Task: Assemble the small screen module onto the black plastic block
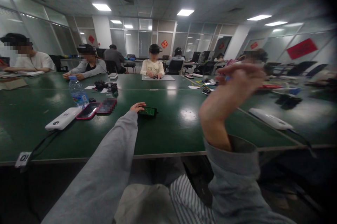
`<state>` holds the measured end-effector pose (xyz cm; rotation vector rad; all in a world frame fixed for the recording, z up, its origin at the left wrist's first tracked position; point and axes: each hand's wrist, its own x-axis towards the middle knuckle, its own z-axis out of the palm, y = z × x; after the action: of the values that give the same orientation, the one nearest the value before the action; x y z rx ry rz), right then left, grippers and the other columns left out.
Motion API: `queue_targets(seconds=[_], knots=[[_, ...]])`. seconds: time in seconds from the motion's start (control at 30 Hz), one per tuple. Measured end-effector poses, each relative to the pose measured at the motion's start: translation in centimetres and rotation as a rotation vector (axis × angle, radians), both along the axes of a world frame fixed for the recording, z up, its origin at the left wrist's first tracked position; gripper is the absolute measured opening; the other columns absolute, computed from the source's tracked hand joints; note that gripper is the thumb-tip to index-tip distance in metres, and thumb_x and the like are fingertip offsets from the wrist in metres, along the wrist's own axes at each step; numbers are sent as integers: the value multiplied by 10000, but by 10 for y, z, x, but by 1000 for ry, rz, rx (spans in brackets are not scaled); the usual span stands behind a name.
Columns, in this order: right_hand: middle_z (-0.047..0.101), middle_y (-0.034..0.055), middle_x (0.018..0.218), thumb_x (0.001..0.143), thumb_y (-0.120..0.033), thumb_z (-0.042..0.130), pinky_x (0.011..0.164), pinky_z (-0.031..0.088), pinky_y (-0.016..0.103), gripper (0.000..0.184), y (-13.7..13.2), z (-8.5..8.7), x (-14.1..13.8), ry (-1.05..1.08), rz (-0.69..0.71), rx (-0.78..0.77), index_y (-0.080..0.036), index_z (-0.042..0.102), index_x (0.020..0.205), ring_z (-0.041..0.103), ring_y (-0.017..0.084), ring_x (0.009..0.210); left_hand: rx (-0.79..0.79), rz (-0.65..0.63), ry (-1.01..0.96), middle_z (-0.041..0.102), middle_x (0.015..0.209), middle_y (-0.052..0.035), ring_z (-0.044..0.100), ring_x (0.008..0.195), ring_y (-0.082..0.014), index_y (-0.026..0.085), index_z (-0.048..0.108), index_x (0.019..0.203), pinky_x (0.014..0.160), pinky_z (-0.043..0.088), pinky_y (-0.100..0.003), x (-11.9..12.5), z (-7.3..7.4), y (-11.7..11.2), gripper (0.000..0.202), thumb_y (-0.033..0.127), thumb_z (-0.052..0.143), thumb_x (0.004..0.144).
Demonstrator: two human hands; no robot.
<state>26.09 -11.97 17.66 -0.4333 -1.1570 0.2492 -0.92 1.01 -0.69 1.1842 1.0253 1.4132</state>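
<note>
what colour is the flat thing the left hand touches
The flat thing is green, head view.

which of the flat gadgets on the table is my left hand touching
The green-faced device, alone at the fingertips of your left hand; the red-cased phone and white power bank lie further left, untouched.

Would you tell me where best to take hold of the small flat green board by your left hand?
Probably by its two long edges, pinched from above at the left end, where the left hand touches it. The green board lies flat on the table, so its underside is out of reach and the thin rim offers the only purchase.
</note>
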Motion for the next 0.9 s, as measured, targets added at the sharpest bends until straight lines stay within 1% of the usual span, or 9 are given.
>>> queue_targets(seconds=[0.07,0.17,0.2,0.27,0.37,0.47,0.6,0.7,0.9], knots=[[452,16,921,897,-281,350,759,449,286,152,24,-25,-26,-17,-67,-63,-233,393,1035,514,109,846,-2,-2,-12,686,915,-61,567,984,-244,177,662,840,863,404,-380,0,1,0,384,69,679,472],[484,47,914,855,-332,414,792,440,339,223,72,-81,-63,-319,-21,-309,-196,407,1031,509,152,862,-1,-17,-15,687,906,-65,569,981,-247,175,664,838,866,401,-381,-1,-1,2,399,72,688,454],[495,66,934,825,-346,467,828,424,364,255,86,-100,-72,-445,-13,-351,-185,430,1020,503,173,896,2,-17,-24,687,898,-64,571,977,-248,172,664,840,866,400,-383,-1,-2,3,407,76,691,446],[507,104,1003,759,-370,571,894,378,412,339,109,-133,-84,-655,-25,-365,-175,470,1017,478,221,976,11,-19,-52,687,881,-61,574,974,-246,164,664,848,869,396,-383,-2,-6,7,417,91,694,439],[513,117,1058,722,-382,622,910,364,421,415,128,-165,-92,-790,33,-412,-175,490,1056,473,234,1007,14,-39,-101,685,872,-63,577,977,-239,156,665,845,872,395,-374,-3,-13,14,416,106,694,433],[543,97,1033,743,-389,598,877,401,365,406,137,-182,-91,-802,228,-528,-160,504,1065,511,190,965,8,-50,-135,684,895,-69,583,970,-235,156,663,843,865,403,-374,-4,-19,20,411,115,687,435],[569,63,1039,756,-388,586,871,412,318,348,140,-189,-82,-788,440,-626,-172,548,1026,526,155,976,-10,-62,-129,682,921,-76,589,963,-239,155,659,852,860,415,-384,-4,-19,20,411,120,687,444],[570,50,1044,749,-381,592,876,412,317,345,139,-189,-78,-781,473,-634,-186,557,1032,523,151,988,-25,-66,-117,681,926,-77,584,981,-244,152,656,856,862,419,-382,-2,-16,17,410,118,685,449],[573,45,1010,735,-331,592,861,412,314,316,136,-190,-78,-753,404,-554,-180,552,1010,524,150,959,-19,-67,-123,678,936,-72,576,1002,-241,153,661,855,869,425,-374,0,-15,15,402,105,673,457]])
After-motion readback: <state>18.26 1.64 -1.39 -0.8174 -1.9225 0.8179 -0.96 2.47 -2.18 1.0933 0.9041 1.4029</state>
